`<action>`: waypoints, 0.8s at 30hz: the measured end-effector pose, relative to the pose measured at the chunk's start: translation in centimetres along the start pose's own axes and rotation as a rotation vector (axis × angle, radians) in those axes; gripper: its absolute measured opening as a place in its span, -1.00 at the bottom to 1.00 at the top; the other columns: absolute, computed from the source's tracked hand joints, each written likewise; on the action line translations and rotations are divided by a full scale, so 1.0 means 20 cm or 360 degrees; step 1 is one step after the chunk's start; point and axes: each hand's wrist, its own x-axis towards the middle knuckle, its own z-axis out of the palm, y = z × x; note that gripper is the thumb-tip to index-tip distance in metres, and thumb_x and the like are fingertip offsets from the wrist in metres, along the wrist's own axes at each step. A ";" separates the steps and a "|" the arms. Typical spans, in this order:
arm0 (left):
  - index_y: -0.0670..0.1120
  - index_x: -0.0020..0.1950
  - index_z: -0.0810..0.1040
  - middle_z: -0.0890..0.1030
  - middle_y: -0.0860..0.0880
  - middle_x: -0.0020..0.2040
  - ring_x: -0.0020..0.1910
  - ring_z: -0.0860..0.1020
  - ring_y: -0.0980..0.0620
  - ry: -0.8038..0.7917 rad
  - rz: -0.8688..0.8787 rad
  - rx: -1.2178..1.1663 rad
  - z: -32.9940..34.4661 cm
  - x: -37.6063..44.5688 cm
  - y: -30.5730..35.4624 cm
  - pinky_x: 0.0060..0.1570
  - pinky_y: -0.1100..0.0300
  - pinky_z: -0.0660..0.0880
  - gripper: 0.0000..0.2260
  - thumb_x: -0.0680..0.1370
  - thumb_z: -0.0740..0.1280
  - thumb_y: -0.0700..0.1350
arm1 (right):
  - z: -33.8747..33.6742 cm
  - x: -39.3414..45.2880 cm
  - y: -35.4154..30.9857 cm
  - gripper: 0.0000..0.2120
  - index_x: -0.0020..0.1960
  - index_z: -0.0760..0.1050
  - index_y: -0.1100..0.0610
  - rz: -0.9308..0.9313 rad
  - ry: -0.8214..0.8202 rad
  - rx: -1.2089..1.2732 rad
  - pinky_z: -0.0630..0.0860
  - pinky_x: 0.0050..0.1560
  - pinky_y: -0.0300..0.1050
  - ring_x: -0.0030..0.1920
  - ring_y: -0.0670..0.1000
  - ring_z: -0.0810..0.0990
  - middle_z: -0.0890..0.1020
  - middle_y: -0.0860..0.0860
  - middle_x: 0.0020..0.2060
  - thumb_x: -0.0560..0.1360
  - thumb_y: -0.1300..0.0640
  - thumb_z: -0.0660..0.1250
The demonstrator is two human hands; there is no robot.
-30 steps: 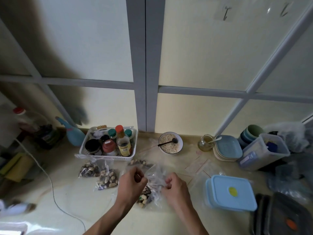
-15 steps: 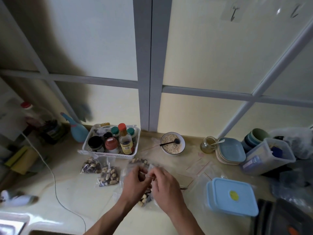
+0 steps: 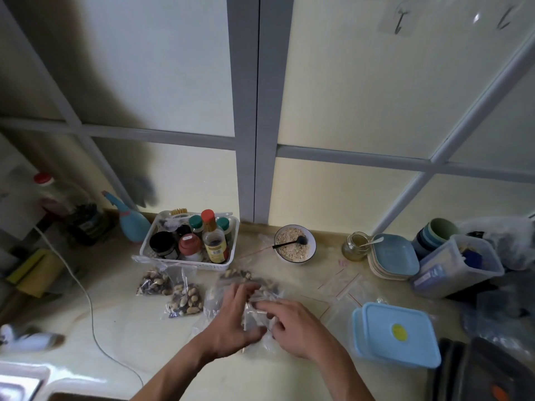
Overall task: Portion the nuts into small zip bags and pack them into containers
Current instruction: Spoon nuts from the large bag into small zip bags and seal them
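Altogether two filled nut bags [image 3: 169, 293], two hands [image 3: 237, 319], one blue container [image 3: 396, 334].

No text can be read. A yellow label is borne by the sauce bottle [image 3: 214, 246] in the white basket [image 3: 185, 264], but its print is perhaps too blurred.

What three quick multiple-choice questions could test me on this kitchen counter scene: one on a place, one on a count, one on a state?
1. Where does the black spoon rest?
A. in the white oat bowl
B. in the white plastic basket
C. on the blue plates

2. How many filled small clear zip bags lie left of the hands?
A. one
B. two
C. four

3. The light blue lidded plastic container is:
A. open
B. closed
C. overturned

Key: 1 A, its head sits on the oats. 2 B, one bag beside another. 3 B, lid on.
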 end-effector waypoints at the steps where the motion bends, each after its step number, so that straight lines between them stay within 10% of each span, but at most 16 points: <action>1: 0.20 0.46 0.18 0.26 0.22 0.38 0.40 0.21 0.35 -0.0042 0.0052 0.0069 0.00 0.01 -0.01 0.36 0.41 0.23 -0.25 0.37 0.48 0.16 | -0.01 0.00 0.01 -0.38 0.43 0.41 -0.29 -0.0002 -0.0011 0.0071 0.55 0.20 -0.15 0.02 -0.12 0.63 0.61 -0.09 0.17 0.49 0.24 0.15; 9: 0.03 0.22 0.43 0.62 0.19 0.05 0.08 0.58 0.13 -0.0016 -0.0012 -0.0269 0.10 0.03 0.02 0.14 0.16 0.51 -0.36 0.26 0.67 0.07 | -0.06 -0.02 0.05 -0.46 0.28 0.51 -0.38 0.0004 -0.0132 0.0383 0.63 0.11 -0.04 -0.15 -0.06 0.71 0.68 -0.07 -0.06 0.50 0.19 0.20; 15: -0.02 0.09 0.51 0.63 0.21 -0.03 -0.01 0.59 0.18 0.0019 -0.0101 -0.0237 0.16 0.02 -0.02 -0.01 0.34 0.46 -0.47 0.26 0.64 0.12 | -0.03 -0.01 0.10 -0.51 0.19 0.57 -0.32 0.0093 -0.0200 0.0475 0.65 0.04 -0.11 -0.16 -0.09 0.73 0.69 -0.08 -0.07 0.46 0.19 0.21; 21: 0.09 0.08 0.49 0.70 0.10 -0.09 -0.04 0.64 0.13 0.0042 -0.0374 -0.0289 0.18 0.02 -0.13 0.06 0.19 0.55 -0.50 0.28 0.61 0.22 | 0.04 0.08 0.26 -0.73 -0.15 0.58 -0.07 0.0401 0.0743 0.0554 0.56 -0.06 -0.22 -0.05 -0.13 0.63 0.66 -0.12 -0.11 0.52 0.29 0.30; 24: 0.07 0.06 0.51 0.70 0.04 -0.05 -0.03 0.64 0.10 0.0070 -0.0485 -0.0355 0.19 0.02 -0.18 0.06 0.11 0.58 -0.47 0.25 0.62 0.26 | 0.11 0.10 0.41 -0.87 -0.01 0.56 0.03 0.0802 0.0798 0.0269 0.54 0.01 -0.08 0.04 0.08 0.59 0.58 0.02 -0.02 0.55 0.22 0.30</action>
